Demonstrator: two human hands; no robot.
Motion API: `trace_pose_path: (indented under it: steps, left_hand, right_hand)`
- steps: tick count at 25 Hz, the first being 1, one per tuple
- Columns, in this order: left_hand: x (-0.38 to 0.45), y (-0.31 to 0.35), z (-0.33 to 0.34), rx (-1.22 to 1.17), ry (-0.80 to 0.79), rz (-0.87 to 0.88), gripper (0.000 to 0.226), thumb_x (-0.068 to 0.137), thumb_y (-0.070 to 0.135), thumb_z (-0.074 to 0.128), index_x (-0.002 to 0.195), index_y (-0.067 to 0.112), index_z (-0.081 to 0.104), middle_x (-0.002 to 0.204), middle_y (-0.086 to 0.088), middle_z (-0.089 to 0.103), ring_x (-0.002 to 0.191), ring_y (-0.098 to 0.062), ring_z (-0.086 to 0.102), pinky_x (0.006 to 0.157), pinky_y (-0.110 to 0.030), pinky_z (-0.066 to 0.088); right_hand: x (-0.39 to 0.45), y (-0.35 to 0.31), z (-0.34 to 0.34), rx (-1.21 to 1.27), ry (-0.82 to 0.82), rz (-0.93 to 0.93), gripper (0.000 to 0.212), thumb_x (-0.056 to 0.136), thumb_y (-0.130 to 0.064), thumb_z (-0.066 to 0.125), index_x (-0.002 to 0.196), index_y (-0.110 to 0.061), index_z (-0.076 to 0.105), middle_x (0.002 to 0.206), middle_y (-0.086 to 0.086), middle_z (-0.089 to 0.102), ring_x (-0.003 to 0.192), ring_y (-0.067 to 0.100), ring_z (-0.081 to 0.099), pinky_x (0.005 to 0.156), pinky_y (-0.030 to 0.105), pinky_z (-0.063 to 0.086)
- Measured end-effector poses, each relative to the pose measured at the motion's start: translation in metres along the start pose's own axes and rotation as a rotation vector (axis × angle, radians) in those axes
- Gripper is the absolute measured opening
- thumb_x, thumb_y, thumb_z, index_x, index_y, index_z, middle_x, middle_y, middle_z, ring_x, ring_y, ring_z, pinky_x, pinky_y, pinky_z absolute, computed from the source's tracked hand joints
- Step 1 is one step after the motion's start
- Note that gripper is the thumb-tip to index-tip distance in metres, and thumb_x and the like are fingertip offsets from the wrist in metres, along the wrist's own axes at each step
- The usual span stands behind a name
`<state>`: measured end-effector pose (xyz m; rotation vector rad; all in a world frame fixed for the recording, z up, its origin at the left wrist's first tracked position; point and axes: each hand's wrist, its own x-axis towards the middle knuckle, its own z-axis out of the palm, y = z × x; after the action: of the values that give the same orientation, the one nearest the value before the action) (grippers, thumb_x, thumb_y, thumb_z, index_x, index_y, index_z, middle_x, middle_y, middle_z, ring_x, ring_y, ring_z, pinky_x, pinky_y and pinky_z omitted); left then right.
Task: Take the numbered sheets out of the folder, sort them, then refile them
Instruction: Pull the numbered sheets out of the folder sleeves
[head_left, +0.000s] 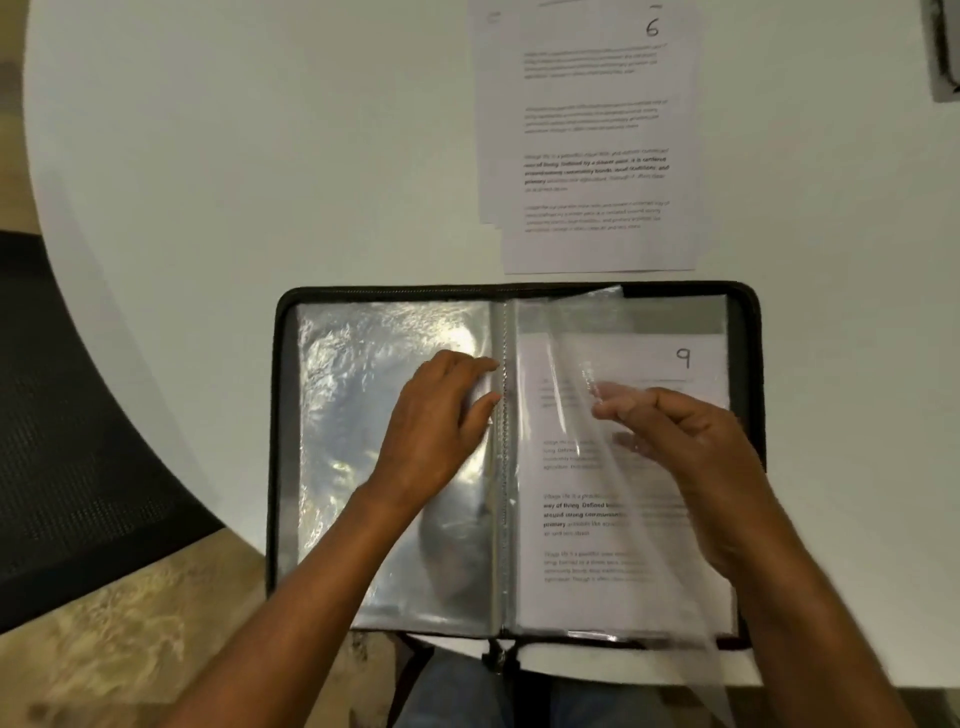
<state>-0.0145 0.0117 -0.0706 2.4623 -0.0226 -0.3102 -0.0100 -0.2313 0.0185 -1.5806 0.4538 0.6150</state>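
A black zip folder (280, 415) lies open at the table's near edge. Its left page is a bare clear sleeve (353, 395). My left hand (441, 415) rests flat on that sleeve, fingertips at the spine. The right page holds a printed sheet numbered 9 (649, 364) inside a sleeve. My right hand (675, 441) pinches a loose clear sleeve (571, 353) that is lifted and tilted over the sheet. Behind the folder lies a small stack of sheets (592, 135), with the one numbered 6 on top.
The white round table (260, 156) curves away on the left. A black mesh chair (67, 415) stands to the left below its edge. A dark object (943, 47) sits at the far right corner. My lap shows under the folder.
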Motion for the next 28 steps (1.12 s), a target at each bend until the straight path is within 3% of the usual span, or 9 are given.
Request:
trace_pose_path:
  steps: [3,6,10,13,15,19,23,26,28]
  left_hand:
    - [-0.007,0.001,-0.011,-0.303,0.032,-0.186,0.023,0.102,0.039,0.060,0.122,0.032,0.068,0.104,0.021,0.066,0.091,-0.008,0.063,0.081,-0.027,0.055]
    - [-0.008,0.001,-0.025,-0.561,0.070,-0.336,0.017,0.105,0.037,0.055,0.112,0.035,0.070,0.100,0.016,0.073,0.089,-0.009,0.070,0.079,-0.024,0.057]
    - [-0.012,-0.013,-0.047,-0.762,0.100,-0.522,0.034,0.108,0.041,0.043,0.115,0.022,0.071,0.105,0.005,0.076,0.089,-0.012,0.071,0.079,-0.028,0.054]
    - [-0.015,-0.032,-0.063,-0.883,0.098,-0.654,0.054,0.108,0.052,0.032,0.119,0.016,0.070,0.109,-0.001,0.077,0.074,-0.009,0.069,0.072,-0.030,0.051]
    - [-0.019,-0.041,-0.073,-0.924,0.102,-0.708,0.061,0.107,0.056,0.028,0.120,0.014,0.070,0.106,-0.002,0.078,0.071,-0.011,0.068,0.070,-0.031,0.049]
    - [-0.029,-0.049,-0.080,-0.829,0.102,-0.716,0.067,0.101,0.067,0.024,0.120,0.023,0.070,0.108,0.001,0.078,0.087,-0.023,0.074,0.081,-0.038,0.054]
    - [-0.034,-0.054,-0.073,-0.743,0.134,-0.681,0.059,0.099,0.071,0.030,0.120,0.031,0.068,0.109,0.005,0.076,0.095,-0.021,0.073,0.088,-0.040,0.056]
    - [-0.040,-0.052,-0.070,-0.395,0.193,-0.537,0.038,0.105,0.059,0.035,0.118,0.034,0.061,0.102,0.014,0.068,0.096,-0.002,0.065,0.081,-0.029,0.049]
    - [-0.041,-0.051,-0.067,-0.060,0.245,-0.450,0.033,0.103,0.059,0.044,0.116,0.032,0.058,0.095,0.015,0.063,0.088,-0.007,0.061,0.074,-0.032,0.043]
  right_hand:
    - [0.005,-0.001,0.029,0.169,-0.174,0.011,0.023,0.093,-0.034,0.066,0.097,-0.016,0.080,0.134,-0.012,0.068,0.132,0.006,0.057,0.119,0.049,0.032]
    - [0.010,0.002,0.064,0.305,-0.248,0.037,0.023,0.094,-0.031,0.064,0.100,-0.013,0.078,0.136,-0.008,0.067,0.133,0.010,0.057,0.120,0.049,0.030]
    - [0.014,0.005,0.110,0.518,-0.308,0.098,0.026,0.098,-0.027,0.060,0.117,-0.018,0.076,0.139,-0.002,0.065,0.135,0.013,0.056,0.120,0.049,0.031]
    - [0.020,0.011,0.138,0.474,-0.287,0.112,0.025,0.093,-0.038,0.062,0.110,-0.032,0.079,0.138,-0.012,0.065,0.137,0.003,0.051,0.124,0.048,0.024]
    - [0.023,0.017,0.150,0.396,-0.276,0.081,0.028,0.093,-0.047,0.065,0.114,-0.034,0.077,0.136,-0.017,0.065,0.133,-0.005,0.051,0.122,0.040,0.029]
    - [0.028,0.035,0.164,0.254,-0.277,-0.011,0.031,0.105,-0.032,0.053,0.132,-0.030,0.068,0.145,-0.014,0.057,0.134,-0.007,0.048,0.118,0.030,0.034]
    - [0.030,0.047,0.158,-0.025,-0.218,-0.181,0.032,0.103,-0.019,0.058,0.131,-0.033,0.066,0.143,-0.014,0.057,0.133,-0.005,0.049,0.113,0.022,0.040]
    - [0.036,0.054,0.126,-0.502,-0.094,-0.431,0.037,0.102,-0.019,0.059,0.138,-0.029,0.058,0.151,-0.014,0.049,0.138,-0.006,0.039,0.109,0.005,0.029]
    - [0.042,0.062,0.093,-0.720,0.042,-0.517,0.042,0.101,-0.020,0.059,0.143,-0.025,0.053,0.156,-0.009,0.043,0.141,0.000,0.034,0.115,0.012,0.025]
